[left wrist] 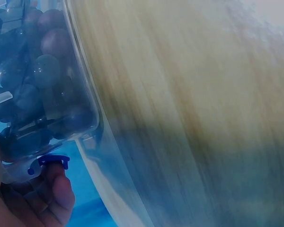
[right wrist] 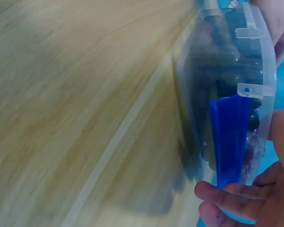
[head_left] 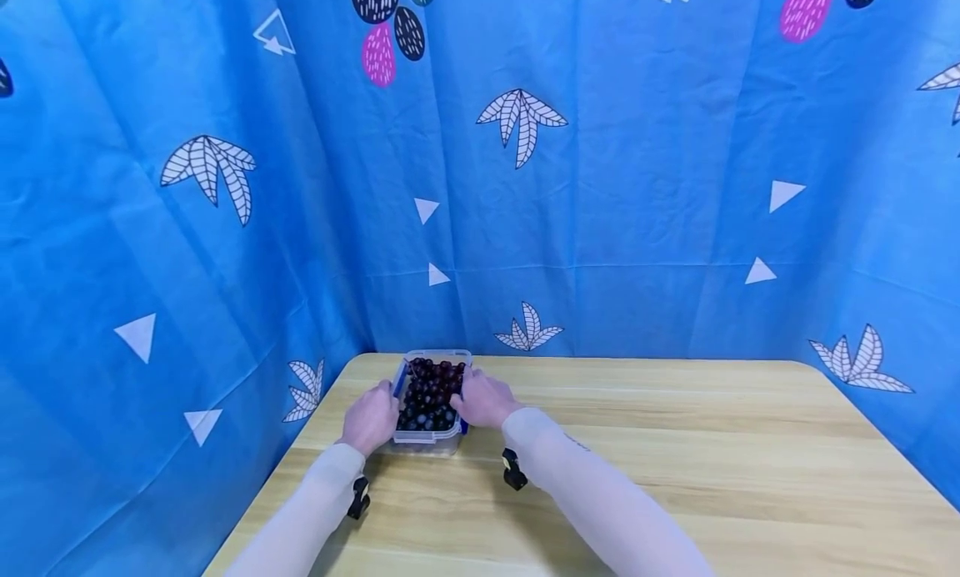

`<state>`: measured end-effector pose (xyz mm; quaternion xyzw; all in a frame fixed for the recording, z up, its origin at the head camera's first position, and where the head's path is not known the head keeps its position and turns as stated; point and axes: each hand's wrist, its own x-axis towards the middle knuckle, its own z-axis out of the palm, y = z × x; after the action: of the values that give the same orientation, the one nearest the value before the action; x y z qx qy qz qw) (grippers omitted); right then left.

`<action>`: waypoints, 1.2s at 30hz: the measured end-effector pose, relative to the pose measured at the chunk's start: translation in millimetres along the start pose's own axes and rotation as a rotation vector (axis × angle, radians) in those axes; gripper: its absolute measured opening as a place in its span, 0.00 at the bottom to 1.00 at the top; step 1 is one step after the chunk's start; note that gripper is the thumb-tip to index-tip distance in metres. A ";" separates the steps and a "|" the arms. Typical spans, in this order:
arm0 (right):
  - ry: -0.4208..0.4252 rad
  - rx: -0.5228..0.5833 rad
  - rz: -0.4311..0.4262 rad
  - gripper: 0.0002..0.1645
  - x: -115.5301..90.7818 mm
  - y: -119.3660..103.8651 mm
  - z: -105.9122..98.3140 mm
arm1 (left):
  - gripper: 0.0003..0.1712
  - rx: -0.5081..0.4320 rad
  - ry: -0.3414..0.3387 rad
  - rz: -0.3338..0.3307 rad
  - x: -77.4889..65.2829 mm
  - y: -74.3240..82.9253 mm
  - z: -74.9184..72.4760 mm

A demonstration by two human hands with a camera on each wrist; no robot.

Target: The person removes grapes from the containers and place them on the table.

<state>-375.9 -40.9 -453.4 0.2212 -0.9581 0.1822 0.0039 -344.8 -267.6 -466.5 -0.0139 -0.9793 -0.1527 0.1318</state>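
Gripping, head view: box of dark fruit, between left hand and right hand, at far left of surface; curtain behind.
Fingers, left wrist view: curled, clamped on box's side, touching left latch; fruit showing through clear wall.
Blue, right wrist view: right latch hanging down box's side, fingers touching lower end, clamped on that side.

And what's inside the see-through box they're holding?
Lots of dark grapes are in the clear plastic box, some showing through its walls. The top ones cover the middle, so anything buried there can't be seen.
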 end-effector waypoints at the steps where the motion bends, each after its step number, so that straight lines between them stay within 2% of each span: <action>1: 0.001 -0.007 -0.001 0.44 -0.2 0.6 0.6 | 0.14 -0.003 -0.001 0.002 -0.1 0.9 -0.3; 14: 0.046 -0.016 -0.048 0.43 -10.4 9.0 3.7 | 0.13 0.006 -0.005 0.002 1.4 5.1 5.2; 27: 0.051 -0.003 -0.050 0.44 -29.4 19.1 -2.4 | 0.11 -0.014 -0.015 0.019 -9.7 24.1 1.4; 36: 0.045 -0.005 -0.078 0.44 -49.1 29.0 -7.0 | 0.08 -0.009 0.013 0.063 -25.1 39.0 5.2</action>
<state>-344.5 6.5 -461.2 0.2540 -0.9489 0.1845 0.0331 -319.2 -228.6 -466.3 -0.0445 -0.9768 -0.1529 0.1430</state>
